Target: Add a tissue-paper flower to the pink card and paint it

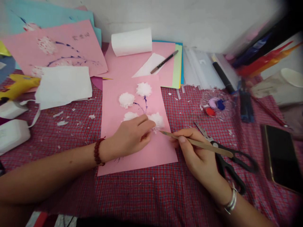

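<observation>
A pink paper sheet (132, 151) lies in front of me on the red checked cloth, with several white fluffy tissue balls (126, 99) and thin purple painted stems on it. My left hand (131, 137) rests on the sheet, its fingertips pressing the lower right tissue ball (158, 119). My right hand (194, 151) holds a thin wooden brush (203, 145) like a pen, its tip pointing at that same ball.
Black scissors (227, 160) lie under my right hand. A clear paint palette (216, 105), a dark phone (280, 156), a white paper roll (131, 41), a pen (164, 61), coloured sheets (59, 47), tissue (63, 85) and a yellow glue gun (20, 85) surround the sheet.
</observation>
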`<state>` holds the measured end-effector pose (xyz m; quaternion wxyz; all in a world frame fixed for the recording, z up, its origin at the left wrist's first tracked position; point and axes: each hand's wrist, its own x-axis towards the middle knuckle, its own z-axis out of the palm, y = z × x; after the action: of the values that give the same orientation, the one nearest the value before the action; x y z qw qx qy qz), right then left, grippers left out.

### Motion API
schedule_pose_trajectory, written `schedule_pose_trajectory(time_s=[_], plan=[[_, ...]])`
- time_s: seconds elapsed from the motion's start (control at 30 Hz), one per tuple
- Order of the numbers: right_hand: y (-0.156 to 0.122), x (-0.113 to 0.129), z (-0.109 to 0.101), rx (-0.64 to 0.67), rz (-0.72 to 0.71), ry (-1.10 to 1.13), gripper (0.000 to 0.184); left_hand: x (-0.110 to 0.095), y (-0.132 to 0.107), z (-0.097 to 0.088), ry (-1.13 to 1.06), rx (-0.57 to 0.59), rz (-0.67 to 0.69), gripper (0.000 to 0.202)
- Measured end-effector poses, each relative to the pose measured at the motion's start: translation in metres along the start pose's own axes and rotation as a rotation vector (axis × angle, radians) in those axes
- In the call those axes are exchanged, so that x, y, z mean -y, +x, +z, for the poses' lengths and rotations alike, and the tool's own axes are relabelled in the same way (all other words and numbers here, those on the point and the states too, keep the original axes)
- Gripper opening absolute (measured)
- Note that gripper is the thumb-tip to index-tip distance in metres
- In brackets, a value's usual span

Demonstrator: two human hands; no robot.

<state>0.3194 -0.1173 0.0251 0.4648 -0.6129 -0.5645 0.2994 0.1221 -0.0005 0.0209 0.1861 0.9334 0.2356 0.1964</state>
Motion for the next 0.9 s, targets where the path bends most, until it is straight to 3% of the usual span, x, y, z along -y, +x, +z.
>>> schedule_pose_trajectory(time_s=[0.2, 0.43, 0.9], plan=[[0.003, -0.005, 0.005, -0.026, 0.03, 0.001, 0.013, 0.004, 0.002, 0.002, -0.014, 0.064, 0.023, 0.018], [0.005, -0.006, 0.005, -0.065, 0.065, 0.043, 0.013, 0.002, 0.007, 0.002, -0.029, 0.075, -0.048, 0.014], [0.002, -0.001, 0.008, 0.006, -0.078, -0.035, 0.015, 0.002, 0.01, 0.007, 0.021, 0.051, -0.036, 0.016]])
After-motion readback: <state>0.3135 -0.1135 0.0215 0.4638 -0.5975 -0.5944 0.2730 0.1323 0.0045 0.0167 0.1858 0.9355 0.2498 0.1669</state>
